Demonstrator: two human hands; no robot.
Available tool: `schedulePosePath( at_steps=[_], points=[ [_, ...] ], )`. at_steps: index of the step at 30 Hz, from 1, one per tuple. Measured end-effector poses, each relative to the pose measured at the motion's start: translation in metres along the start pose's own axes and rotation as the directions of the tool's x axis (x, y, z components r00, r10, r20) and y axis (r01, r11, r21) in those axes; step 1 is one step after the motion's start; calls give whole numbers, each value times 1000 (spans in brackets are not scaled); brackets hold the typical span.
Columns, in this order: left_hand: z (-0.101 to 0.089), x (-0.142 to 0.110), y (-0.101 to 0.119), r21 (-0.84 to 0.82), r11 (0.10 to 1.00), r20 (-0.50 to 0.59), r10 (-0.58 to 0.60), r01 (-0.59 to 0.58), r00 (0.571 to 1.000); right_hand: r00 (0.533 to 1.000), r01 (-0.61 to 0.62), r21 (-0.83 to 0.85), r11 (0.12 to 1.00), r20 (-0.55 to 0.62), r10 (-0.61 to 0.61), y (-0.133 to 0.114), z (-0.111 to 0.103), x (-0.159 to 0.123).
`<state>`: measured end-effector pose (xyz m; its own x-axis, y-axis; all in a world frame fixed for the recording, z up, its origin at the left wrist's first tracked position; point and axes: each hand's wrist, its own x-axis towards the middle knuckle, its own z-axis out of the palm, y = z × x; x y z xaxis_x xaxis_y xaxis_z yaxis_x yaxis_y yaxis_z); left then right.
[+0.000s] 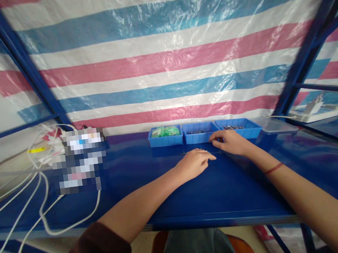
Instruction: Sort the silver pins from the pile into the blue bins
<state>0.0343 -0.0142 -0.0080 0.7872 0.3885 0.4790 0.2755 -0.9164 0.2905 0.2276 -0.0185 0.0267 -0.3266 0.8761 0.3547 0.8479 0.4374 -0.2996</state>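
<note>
My left hand (pixel 195 163) is low over the blue table, its fingers closed and pointing right. A thin, dark, pen-like rod (pixel 184 153) sticks out to the left behind its knuckles. My right hand (pixel 231 142) is in front of the middle blue bin (pixel 200 138) and the right blue bin (pixel 252 132), with curled fingers and thumb pinched together. What those fingertips hold, if anything, is too small to make out. Small metallic pieces (pixel 199 131) lie in the middle bin, and similar metal parts (pixel 234 127) in the right one.
A left blue bin (pixel 166 141) contains green plastic-wrapped items (pixel 165 131). Beside the right bin lies a clear plastic lid (pixel 277 124). White cables (pixel 45 217) loop over the table's left side, near a pixelated area. Blue metal posts (pixel 24 66) frame a striped plastic sheet (pixel 160 61).
</note>
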Motion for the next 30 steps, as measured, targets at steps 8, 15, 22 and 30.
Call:
schedulePosePath(
  at_steps=[8,15,22,30],
  points=[
    [-3,3,-16,-518,819,-285,-436,246,854,994,-69,540,839,111,10,-16,10,0],
    [-3,4,-15,-695,690,-238,-486,202,841,998,-44,654,756,0,58,-23,13,2],
    [-1,5,-16,-726,650,-212,-522,225,826,997,-20,664,748,-41,63,-26,12,3],
    [-1,3,-11,-633,730,-232,-495,256,838,997,-26,658,752,-43,72,-24,14,3]
  ],
)
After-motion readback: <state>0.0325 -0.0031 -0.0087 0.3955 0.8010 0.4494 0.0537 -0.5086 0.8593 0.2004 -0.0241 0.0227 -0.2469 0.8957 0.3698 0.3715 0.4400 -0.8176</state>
